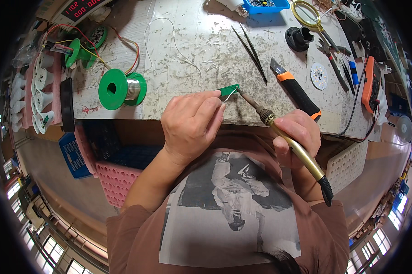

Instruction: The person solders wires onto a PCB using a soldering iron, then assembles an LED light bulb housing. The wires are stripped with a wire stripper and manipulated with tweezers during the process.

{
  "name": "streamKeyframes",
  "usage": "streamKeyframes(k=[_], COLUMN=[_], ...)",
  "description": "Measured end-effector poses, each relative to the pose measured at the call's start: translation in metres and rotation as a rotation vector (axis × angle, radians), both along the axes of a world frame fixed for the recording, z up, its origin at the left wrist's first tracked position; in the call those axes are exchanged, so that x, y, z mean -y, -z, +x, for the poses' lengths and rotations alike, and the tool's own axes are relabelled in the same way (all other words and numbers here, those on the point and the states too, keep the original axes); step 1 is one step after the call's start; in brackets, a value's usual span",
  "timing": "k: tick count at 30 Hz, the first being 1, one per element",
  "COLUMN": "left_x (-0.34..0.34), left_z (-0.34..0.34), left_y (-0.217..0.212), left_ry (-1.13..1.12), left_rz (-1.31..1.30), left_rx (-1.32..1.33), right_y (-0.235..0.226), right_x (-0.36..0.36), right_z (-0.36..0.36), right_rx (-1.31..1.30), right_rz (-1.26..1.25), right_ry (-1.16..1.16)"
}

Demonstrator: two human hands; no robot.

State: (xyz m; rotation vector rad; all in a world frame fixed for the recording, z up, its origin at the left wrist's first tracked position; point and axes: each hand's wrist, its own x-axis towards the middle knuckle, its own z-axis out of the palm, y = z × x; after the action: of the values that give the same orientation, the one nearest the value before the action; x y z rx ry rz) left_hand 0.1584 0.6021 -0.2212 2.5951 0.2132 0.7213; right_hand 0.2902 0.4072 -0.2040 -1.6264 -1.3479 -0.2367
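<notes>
My left hand (pixel 190 119) is closed near the table's front edge, its fingertips at a small green circuit board (pixel 228 90). A short white wire (pixel 230 96) runs from the thumb side of that hand up to the board's right end. In my right hand (pixel 302 133) is a soldering iron (pixel 301 150) with a gold-coloured handle, gripped like a pen. Its tip meets the right end of the board, close to the wire's end. Whether the tip touches the wire itself is too small to tell.
A green spool of solder (pixel 114 89) stands left of my left hand. Black tweezers (pixel 251 55) and an orange-black utility knife (pixel 295 89) lie beyond the iron. Farther right are a round LED board (pixel 318 76), pliers (pixel 334 68), a magnifying glass (pixel 306 13) and an orange multimeter (pixel 369 84).
</notes>
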Motion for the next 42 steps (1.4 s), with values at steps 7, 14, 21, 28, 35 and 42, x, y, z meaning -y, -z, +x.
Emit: streamKeyframes(k=[7, 14, 21, 28, 35, 42], left_x=[0.000, 0.000, 0.000, 0.000, -0.001, -0.002], left_z=[0.002, 0.004, 0.005, 0.006, 0.011, 0.014], left_y=[0.000, 0.002, 0.003, 0.004, 0.014, 0.022], left_ry=[-0.005, -0.009, -0.007, -0.002, 0.009, 0.041], left_rz=[-0.002, -0.009, -0.016, -0.038, -0.141, -0.219], left_rx=[-0.012, 0.030, 0.037, 0.031, 0.078, 0.066], right_y=[-0.002, -0.004, -0.003, -0.004, -0.003, -0.002], right_x=[0.000, 0.002, 0.000, -0.002, -0.004, -0.004], right_z=[0.000, 0.001, 0.002, 0.001, 0.003, 0.004], right_rx=[-0.007, 0.011, 0.019, 0.026, 0.019, 0.005], right_rz=[-0.005, -0.037, -0.038, -0.039, -0.027, -0.022], right_ry=[-0.015, -0.049, -0.051, -0.036, -0.033, -0.033])
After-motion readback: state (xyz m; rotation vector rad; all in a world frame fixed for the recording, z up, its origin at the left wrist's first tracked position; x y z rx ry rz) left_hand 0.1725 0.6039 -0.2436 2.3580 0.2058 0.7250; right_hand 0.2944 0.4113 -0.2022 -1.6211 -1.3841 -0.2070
